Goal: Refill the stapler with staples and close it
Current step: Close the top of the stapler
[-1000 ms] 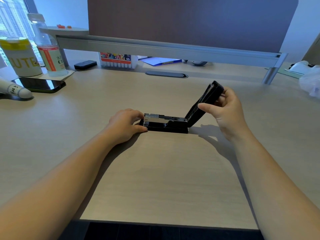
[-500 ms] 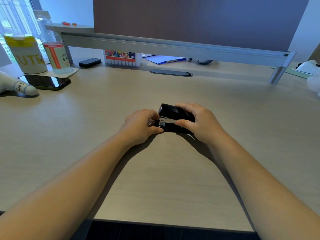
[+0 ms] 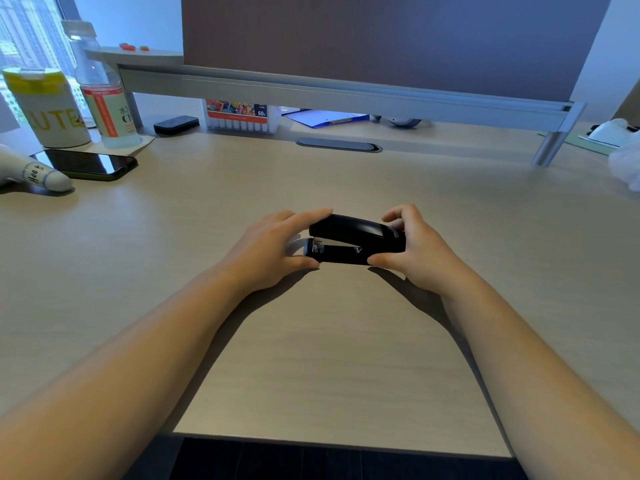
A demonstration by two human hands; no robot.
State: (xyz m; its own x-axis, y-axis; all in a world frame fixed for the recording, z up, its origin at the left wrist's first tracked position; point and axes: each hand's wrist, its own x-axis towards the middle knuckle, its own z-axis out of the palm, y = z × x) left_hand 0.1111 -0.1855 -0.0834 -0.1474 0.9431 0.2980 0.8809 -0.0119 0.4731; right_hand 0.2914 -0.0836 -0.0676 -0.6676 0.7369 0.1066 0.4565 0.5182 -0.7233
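Stapler [image 3: 356, 240]: I see it closed, lying on the desk [image 3: 329, 358].
Left hand [image 3: 270, 251]: fingers pinching its front end.
Right hand [image 3: 419, 251]: fingers gripping its rear.

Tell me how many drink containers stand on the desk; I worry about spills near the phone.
2, both at the far left: a yellow-lidded white cup and, to its right, a clear plastic bottle, just behind the phone. Others may sit out of view.
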